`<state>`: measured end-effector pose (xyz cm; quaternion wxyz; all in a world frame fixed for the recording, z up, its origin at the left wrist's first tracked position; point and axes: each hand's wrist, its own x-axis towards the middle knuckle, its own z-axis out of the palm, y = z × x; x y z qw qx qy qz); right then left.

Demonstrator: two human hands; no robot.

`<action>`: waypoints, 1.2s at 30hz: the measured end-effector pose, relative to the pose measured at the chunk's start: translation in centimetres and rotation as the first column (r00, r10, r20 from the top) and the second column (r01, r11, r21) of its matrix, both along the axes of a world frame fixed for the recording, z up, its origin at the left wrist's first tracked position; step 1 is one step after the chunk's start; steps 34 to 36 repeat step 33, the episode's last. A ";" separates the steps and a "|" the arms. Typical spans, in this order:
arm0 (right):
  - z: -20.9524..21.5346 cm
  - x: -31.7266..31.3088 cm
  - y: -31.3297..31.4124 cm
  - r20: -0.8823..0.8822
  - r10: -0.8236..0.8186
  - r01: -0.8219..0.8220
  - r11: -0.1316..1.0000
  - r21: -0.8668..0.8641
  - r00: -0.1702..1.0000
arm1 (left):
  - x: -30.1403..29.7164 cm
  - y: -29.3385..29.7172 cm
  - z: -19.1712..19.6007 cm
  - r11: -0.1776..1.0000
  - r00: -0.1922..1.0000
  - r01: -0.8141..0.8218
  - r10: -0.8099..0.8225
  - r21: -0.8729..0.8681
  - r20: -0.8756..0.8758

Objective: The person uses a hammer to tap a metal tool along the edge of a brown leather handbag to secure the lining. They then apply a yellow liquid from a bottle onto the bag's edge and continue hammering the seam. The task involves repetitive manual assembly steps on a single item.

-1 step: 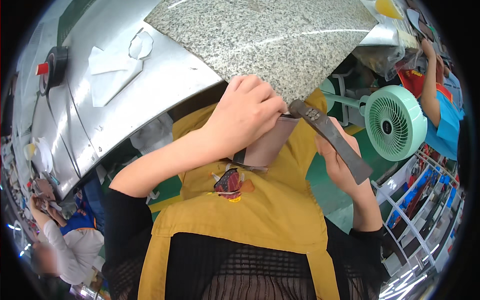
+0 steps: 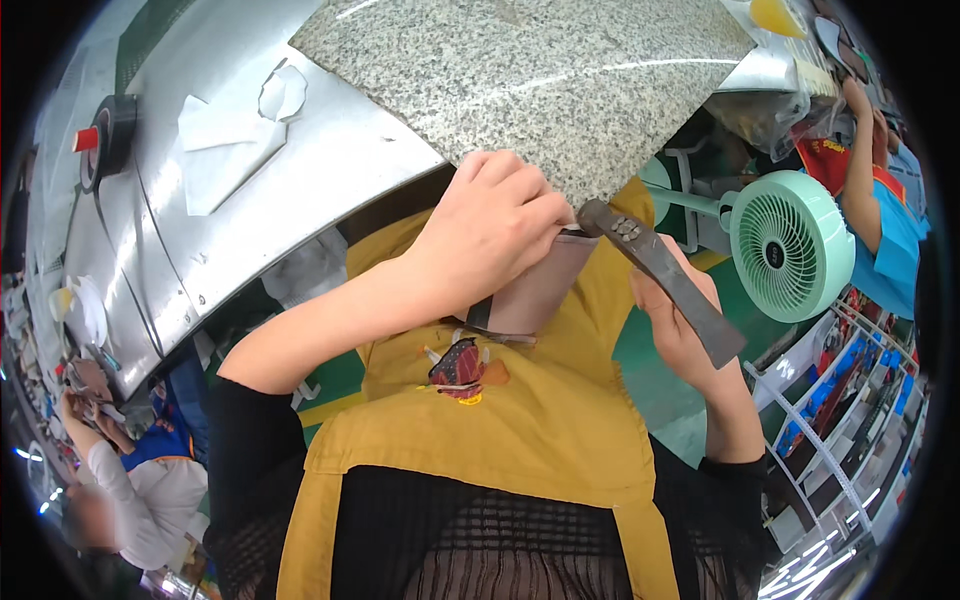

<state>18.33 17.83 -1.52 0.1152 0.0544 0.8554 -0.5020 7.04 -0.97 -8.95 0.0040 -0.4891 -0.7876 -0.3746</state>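
My left hand [image 2: 490, 225] is closed on a mauve-brown piece [image 2: 542, 285] that looks like leather, with a dark edge. It holds the piece at the near corner of a speckled grey stone slab [image 2: 540, 90], and part of it hangs below my fingers. What lies under the fingertips is hidden. My right hand [image 2: 680, 335] grips a hammer [image 2: 668, 268] with a dark metal head. One end of that head is right beside my left fingertips, at the slab's corner; whether it touches the piece I cannot tell. Most of the hammer's handle is out of sight.
Left of the slab, a metal table [image 2: 330, 150] bears white scraps [image 2: 230, 140] and a round black object [image 2: 115, 140] with a red knob. A mint-green fan [image 2: 790, 245] stands close on my right, above a wire rack [image 2: 820, 450]. Other people work at far left and far right.
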 end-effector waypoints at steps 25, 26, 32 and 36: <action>-2.4 1.4 -1.3 -0.011 -0.062 0.058 0.978 -0.200 0.998 | -1.0 -4.8 5.3 0.761 0.881 0.458 -0.458 -0.459 0.118; -2.5 1.7 -1.3 -0.028 -0.081 0.073 0.976 -0.205 0.996 | -1.4 -4.9 6.1 0.732 0.862 0.495 -0.481 -0.469 0.159; -3.3 2.4 -1.6 -0.080 -0.126 0.104 0.966 -0.236 0.989 | -4.8 -3.7 8.7 0.487 0.461 0.829 -0.313 -0.276 0.830; -3.1 2.3 -1.7 -0.082 -0.104 0.086 0.978 -0.189 0.991 | -5.2 -3.2 9.2 0.445 0.430 0.840 -0.202 -0.309 0.880</action>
